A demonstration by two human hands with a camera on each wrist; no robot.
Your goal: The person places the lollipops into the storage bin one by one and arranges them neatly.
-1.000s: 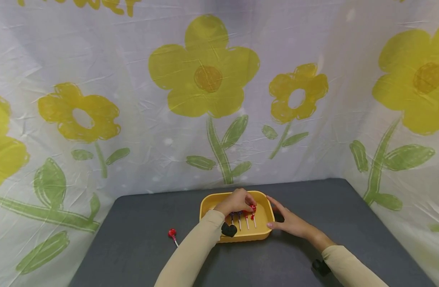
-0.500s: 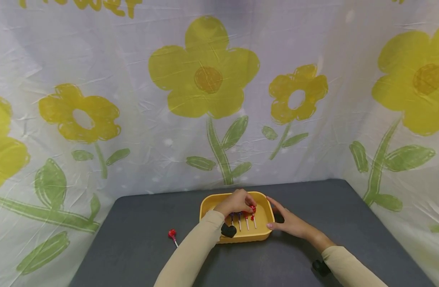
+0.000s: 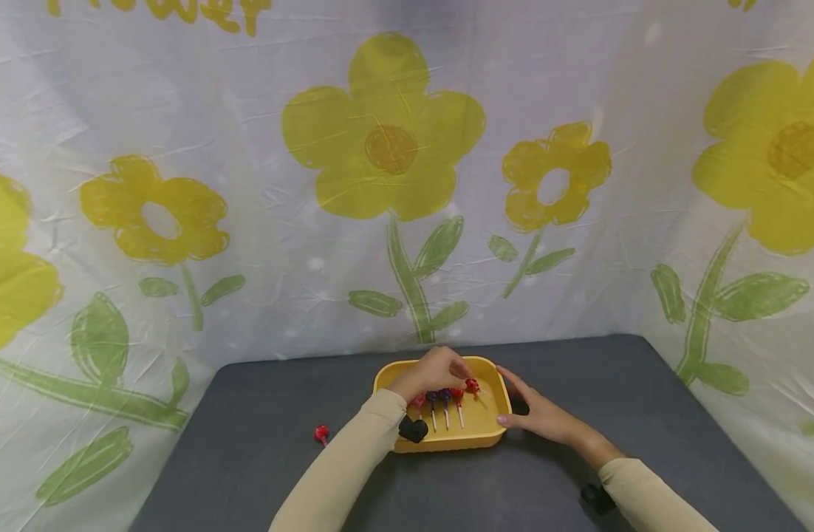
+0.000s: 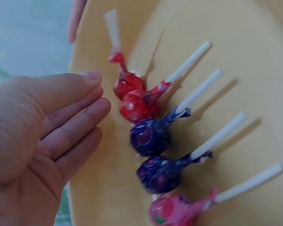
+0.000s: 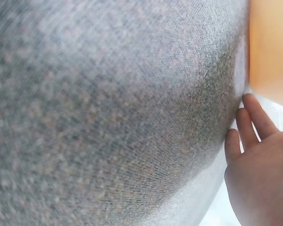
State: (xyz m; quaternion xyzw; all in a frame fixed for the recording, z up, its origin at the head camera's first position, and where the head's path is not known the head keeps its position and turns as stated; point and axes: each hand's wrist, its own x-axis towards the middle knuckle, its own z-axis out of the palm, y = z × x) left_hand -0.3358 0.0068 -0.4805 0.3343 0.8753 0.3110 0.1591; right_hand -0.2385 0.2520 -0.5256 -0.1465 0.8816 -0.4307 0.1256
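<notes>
A yellow tray [image 3: 447,443] holds a row of wrapped lollipops with white sticks. In the left wrist view, two red lollipops lie at one end, the end red lollipop [image 4: 128,86] with its stick blurred and turned apart from the others. Beyond the other red lollipop [image 4: 139,105] come two dark blue lollipops [image 4: 150,136] and a pink lollipop [image 4: 172,210]. My left hand [image 3: 428,373] hovers over the tray, fingers loosely extended beside the end red lollipop, gripping nothing. My right hand [image 3: 546,414] is at the tray's right side, thumb and fingers spread along the rim.
Another red lollipop [image 3: 321,433] lies on the dark grey table [image 3: 267,414], left of the tray and partly behind my left sleeve. A white curtain [image 3: 301,295] printed with yellow flowers hangs behind and along the sides of the table.
My left hand has drawn slightly left from the end red lollipop, whose stick has swung to a new angle. More of the row shows now. The right hand keeps its place at the tray.
</notes>
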